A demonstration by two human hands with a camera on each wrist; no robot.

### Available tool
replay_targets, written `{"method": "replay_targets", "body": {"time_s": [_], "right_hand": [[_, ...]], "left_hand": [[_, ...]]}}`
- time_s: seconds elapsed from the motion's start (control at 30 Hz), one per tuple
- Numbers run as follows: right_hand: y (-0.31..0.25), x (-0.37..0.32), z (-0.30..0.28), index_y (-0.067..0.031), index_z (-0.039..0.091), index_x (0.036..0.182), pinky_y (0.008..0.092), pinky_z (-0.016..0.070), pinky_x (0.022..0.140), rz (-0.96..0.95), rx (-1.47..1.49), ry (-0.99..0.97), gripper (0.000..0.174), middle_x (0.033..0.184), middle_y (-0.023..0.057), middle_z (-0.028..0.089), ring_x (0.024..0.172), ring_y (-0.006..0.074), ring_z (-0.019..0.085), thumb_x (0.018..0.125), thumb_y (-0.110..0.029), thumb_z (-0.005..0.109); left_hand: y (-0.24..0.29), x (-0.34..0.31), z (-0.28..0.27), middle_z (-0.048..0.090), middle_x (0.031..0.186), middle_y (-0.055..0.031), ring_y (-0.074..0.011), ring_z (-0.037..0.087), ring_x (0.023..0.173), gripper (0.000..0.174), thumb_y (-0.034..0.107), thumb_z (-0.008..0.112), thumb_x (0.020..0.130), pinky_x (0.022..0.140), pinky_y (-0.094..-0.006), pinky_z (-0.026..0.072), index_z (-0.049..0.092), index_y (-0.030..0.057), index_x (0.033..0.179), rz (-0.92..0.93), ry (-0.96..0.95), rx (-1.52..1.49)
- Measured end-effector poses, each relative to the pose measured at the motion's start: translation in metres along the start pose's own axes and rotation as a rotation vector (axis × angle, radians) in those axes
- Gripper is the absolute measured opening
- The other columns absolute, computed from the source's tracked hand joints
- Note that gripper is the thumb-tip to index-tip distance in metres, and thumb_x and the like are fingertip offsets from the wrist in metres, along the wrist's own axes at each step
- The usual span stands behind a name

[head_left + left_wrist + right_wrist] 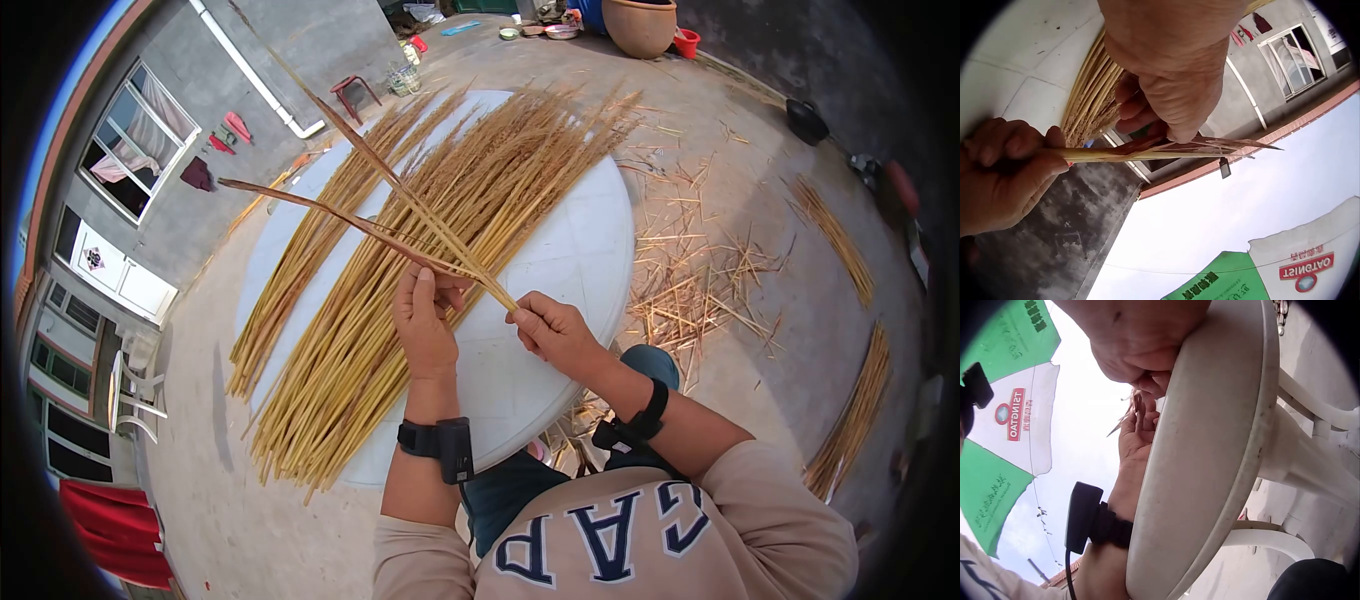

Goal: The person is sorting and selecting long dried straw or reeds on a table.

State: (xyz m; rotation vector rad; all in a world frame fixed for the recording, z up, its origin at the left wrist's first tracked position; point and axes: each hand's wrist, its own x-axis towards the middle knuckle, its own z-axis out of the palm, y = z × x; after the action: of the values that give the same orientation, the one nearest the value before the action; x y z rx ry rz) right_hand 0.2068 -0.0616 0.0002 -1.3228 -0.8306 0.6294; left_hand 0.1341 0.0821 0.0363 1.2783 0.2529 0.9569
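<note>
A long dry reed stalk [400, 188] slants over the table, with a brown leaf sheath [318, 207] split away from it at an angle. My right hand [556, 336] grips the stalk's near end between thumb and fingers. At the base of the sheath, my left hand [428, 322] pinches it between thumb and fingers. In the left wrist view the stalk [1088, 154] runs level from the right hand [1013, 172] past the left fingertips. Below the hands lies a thick bundle of reeds [400, 285], feathery heads pointing away.
The round white table [590, 225] carries a second, thinner bundle of reeds [300, 265] at the left. Stripped scraps [690, 300] litter the ground on the right. Further right lie two small bundles, one upper [838, 240], one lower [855, 415]. A white chair [135, 395] stands far left.
</note>
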Motion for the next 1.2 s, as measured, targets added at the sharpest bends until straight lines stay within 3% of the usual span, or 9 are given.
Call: {"method": "replay_targets", "body": {"time_s": [0.1,0.17,0.23,0.33,0.43,0.73,1.2], "right_hand": [[-0.002,-0.001,0.003,-0.0012,0.053,0.085,0.0238,0.0386,0.05,-0.017,-0.08,0.014,0.019,0.056,0.0014,0.049,0.052,0.0085,0.046,0.089,-0.02,0.051],[0.003,0.0,0.004,-0.0011,0.053,0.085,0.0239,0.0389,0.05,-0.038,-0.102,0.022,0.019,0.056,0.0018,0.05,0.053,0.0088,0.046,0.088,-0.019,0.052],[0.004,-0.001,0.004,-0.0009,0.053,0.085,0.024,0.0392,0.05,-0.059,-0.126,0.029,0.019,0.057,0.0021,0.051,0.053,0.0091,0.047,0.088,-0.019,0.053],[0.001,-0.002,0.005,-0.0008,0.053,0.087,0.0243,0.0396,0.05,-0.101,-0.09,0.057,0.018,0.058,0.0029,0.052,0.053,0.0094,0.049,0.087,-0.018,0.054],[-0.002,-0.002,0.003,-0.0007,0.054,0.091,0.0222,0.0394,0.051,-0.002,-0.109,0.009,0.016,0.061,0.0004,0.051,0.056,0.0059,0.047,0.089,-0.017,0.052],[0.004,-0.002,0.005,-0.0002,0.055,0.09,0.0217,0.0401,0.053,-0.078,-0.159,0.149,0.013,0.063,0.0013,0.053,0.058,0.0066,0.049,0.088,-0.013,0.052],[0.002,-0.002,0.005,-0.0006,0.053,0.088,0.0232,0.0407,0.052,-0.106,-0.243,0.125,0.011,0.06,0.0031,0.052,0.056,0.0083,0.05,0.087,-0.012,0.054]], "left_hand": [[-0.005,-0.002,0.001,0.06,0.068,-0.0076,-0.0081,0.049,0.057,0.02,0.021,0.051,0.088,0.051,-0.0205,0.0382,0.054,0.0018,0.09,-0.056,-0.07,-0.012],[-0.007,-0.005,0.002,0.059,0.067,-0.0067,-0.0078,0.048,0.056,0.021,0.023,0.055,0.087,0.05,-0.0204,0.0382,0.055,0.0021,0.089,-0.09,-0.129,0.012],[-0.008,-0.008,0.003,0.058,0.067,-0.0053,-0.0083,0.048,0.052,0.023,0.026,0.059,0.085,0.048,-0.0189,0.0367,0.056,0.0027,0.086,-0.157,-0.272,0.301],[-0.008,-0.006,0.001,0.058,0.062,-0.0039,-0.0068,0.046,0.051,0.02,0.022,0.062,0.083,0.047,-0.0187,0.0358,0.057,0.0031,0.081,-0.191,-0.238,0.199],[-0.007,-0.003,-0.003,0.057,0.061,-0.0039,-0.0063,0.045,0.051,0.02,0.022,0.06,0.084,0.047,-0.018,0.0349,0.056,0.0031,0.081,-0.156,-0.152,0.162],[-0.002,-0.005,-0.001,0.057,0.06,-0.0059,-0.0077,0.047,0.049,0.016,0.018,0.053,0.085,0.046,-0.0186,0.0357,0.055,0.0024,0.08,-0.266,-0.312,0.351],[-0.011,-0.004,-0.007,0.057,0.06,-0.0081,-0.0108,0.052,0.048,0.012,0.007,0.046,0.078,0.043,-0.0189,0.0374,0.055,0.0,0.078,-0.28,-0.281,0.195]]}}
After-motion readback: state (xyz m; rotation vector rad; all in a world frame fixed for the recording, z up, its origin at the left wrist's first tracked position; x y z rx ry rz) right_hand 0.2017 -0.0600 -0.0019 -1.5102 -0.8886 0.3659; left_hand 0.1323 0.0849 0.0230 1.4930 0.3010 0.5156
